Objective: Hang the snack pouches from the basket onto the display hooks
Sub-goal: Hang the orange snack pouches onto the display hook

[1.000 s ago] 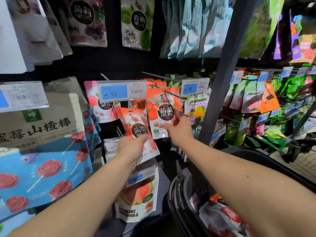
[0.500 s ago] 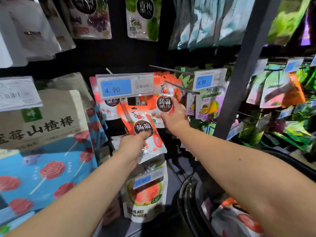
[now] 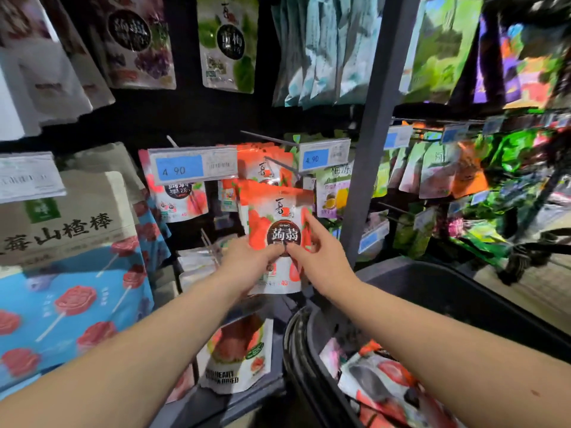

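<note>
Gripping the lower left part of an orange-red foil snack pouch (image 3: 267, 216) with a round black label, my left hand (image 3: 247, 267) is curling round its edge, with the thumb pressing on the front. My right hand (image 3: 324, 261) is touching the same pouch from the other side: the index finger (image 3: 309, 223) is lying straight up along the right edge and the thumb tip is resting on the label. I cannot tell whether the other fingers are closing behind it.

The pouch is standing upright above both hands, just below and to the right of the blue-and-white price tag (image 3: 191, 164) reading 4.90. Right of the tag, matching orange-red pouches (image 3: 259, 168) are hanging, with a thin metal display hook (image 3: 279, 163) sticking out in front of them. Far below and to the right of the tag, the black plastic basket (image 3: 432, 291) is holding more pouches.

Half a second ago my left hand was holding this pouch tilted, directly under the tag, while my right hand was touching a pouch hanging on the hook. Now the pouch is sitting straighter and further right, and my right hand is meeting it.
</note>
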The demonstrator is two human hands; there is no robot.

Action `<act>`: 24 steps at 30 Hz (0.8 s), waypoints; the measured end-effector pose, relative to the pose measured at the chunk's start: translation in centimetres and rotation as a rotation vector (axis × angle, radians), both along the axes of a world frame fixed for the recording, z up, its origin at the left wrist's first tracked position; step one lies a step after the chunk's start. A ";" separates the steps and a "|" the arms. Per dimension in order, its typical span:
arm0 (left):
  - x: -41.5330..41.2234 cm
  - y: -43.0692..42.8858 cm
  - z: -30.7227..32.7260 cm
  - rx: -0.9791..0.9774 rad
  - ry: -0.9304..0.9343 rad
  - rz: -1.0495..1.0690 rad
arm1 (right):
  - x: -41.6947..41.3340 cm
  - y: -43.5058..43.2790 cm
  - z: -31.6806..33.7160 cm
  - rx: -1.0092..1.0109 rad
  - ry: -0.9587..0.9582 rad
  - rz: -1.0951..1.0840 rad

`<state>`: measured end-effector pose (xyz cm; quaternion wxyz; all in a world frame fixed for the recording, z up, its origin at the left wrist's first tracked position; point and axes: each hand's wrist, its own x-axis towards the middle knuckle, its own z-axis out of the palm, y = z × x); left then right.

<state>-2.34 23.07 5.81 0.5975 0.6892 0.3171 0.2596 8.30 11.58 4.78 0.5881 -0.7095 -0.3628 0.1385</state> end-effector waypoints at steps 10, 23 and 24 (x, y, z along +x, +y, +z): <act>1.6 -2.4 1.9 0.107 -0.058 -0.070 | 1.1 -2.2 0.7 0.113 -0.150 -0.232; 2.9 -2.3 1.7 0.030 -0.094 -0.016 | 2.4 -1.5 1.2 0.009 -0.160 -0.280; 2.9 -2.3 1.7 0.031 -0.097 -0.014 | 2.5 -1.5 1.1 0.010 -0.164 -0.283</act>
